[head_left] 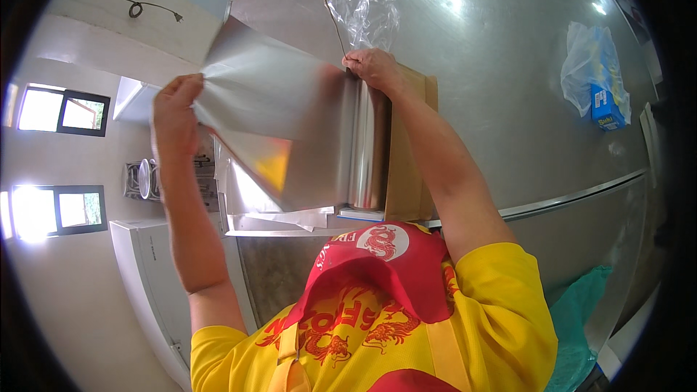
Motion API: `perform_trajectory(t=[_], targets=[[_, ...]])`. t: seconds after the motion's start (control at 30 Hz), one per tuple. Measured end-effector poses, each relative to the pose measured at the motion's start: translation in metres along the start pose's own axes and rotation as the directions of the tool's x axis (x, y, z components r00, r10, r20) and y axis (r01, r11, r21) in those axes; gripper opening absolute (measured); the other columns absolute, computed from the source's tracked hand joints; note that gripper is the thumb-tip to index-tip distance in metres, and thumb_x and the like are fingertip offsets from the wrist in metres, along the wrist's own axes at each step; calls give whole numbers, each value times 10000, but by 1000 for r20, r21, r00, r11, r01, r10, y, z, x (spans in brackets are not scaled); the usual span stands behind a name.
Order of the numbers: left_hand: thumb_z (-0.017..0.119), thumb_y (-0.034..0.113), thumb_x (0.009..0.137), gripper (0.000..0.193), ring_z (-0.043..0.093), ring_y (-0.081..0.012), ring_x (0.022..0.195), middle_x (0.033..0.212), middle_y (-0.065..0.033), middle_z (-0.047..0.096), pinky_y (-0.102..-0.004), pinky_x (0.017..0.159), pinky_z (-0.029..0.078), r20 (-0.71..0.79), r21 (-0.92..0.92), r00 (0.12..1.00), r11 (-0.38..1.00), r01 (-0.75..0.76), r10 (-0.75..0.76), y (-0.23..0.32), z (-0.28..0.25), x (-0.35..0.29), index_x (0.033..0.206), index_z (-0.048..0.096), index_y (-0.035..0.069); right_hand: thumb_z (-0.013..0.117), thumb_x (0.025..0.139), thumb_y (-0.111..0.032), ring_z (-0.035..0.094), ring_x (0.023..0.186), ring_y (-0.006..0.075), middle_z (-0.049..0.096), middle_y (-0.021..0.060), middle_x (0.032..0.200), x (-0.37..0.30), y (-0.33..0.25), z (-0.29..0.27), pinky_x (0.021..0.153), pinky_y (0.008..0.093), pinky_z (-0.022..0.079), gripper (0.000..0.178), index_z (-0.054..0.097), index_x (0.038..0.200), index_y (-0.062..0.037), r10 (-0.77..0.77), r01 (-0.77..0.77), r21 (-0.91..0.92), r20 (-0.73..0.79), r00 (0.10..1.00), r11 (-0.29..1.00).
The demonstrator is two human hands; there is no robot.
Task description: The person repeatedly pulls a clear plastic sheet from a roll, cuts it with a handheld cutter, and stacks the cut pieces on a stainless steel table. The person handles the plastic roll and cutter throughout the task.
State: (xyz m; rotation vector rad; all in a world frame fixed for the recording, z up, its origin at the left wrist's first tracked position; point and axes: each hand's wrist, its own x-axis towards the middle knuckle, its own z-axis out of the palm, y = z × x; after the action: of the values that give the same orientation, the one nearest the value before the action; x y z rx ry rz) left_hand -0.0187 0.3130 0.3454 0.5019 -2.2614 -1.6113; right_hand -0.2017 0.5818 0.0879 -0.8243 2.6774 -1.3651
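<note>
A wide sheet of aluminium foil (279, 98) is pulled out leftward from a thick foil roll (372, 149) on the steel table. My left hand (176, 105) is closed on the sheet's left edge and holds it raised, with creases running from the grip. At the roll's far end, my right hand (374, 67) has its fingers closed on the foil. A thin brown stick or cord (330, 14) reaches away from those fingers; whether they touch it I cannot tell. Beneath and right of the roll lies brown cardboard (414, 160).
A crumpled clear plastic bag (361, 11) lies beyond my right hand. On the right of the steel table (501, 65) rests a blue box (605, 105) partly inside a whitish plastic bag (584, 58). Green plastic (581, 319) hangs at lower right. A white cabinet (149, 276) stands left.
</note>
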Motion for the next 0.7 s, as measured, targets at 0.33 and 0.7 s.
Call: perform_trajectory(t=[0.33,0.7], targets=[[687,219,940,208,612,-108,716,810,-15,657,-264,685,502,-205,117,972,983,142,-116,50,-28,-5,948,731,15,567,994,-427,700,953,331,750,117,1003,2,2,1,844,463,534,315,758,1106,-203,56,-57,18,52,997,998],[736,150,843,187,655,-186,713,783,-106,723,-341,696,533,-314,479,936,825,301,-159,-309,-205,42,869,766,-32,627,987,-425,717,963,301,771,71,1032,7,3,11,874,417,557,290,771,1127,-216,44,-47,59,46,998,997]])
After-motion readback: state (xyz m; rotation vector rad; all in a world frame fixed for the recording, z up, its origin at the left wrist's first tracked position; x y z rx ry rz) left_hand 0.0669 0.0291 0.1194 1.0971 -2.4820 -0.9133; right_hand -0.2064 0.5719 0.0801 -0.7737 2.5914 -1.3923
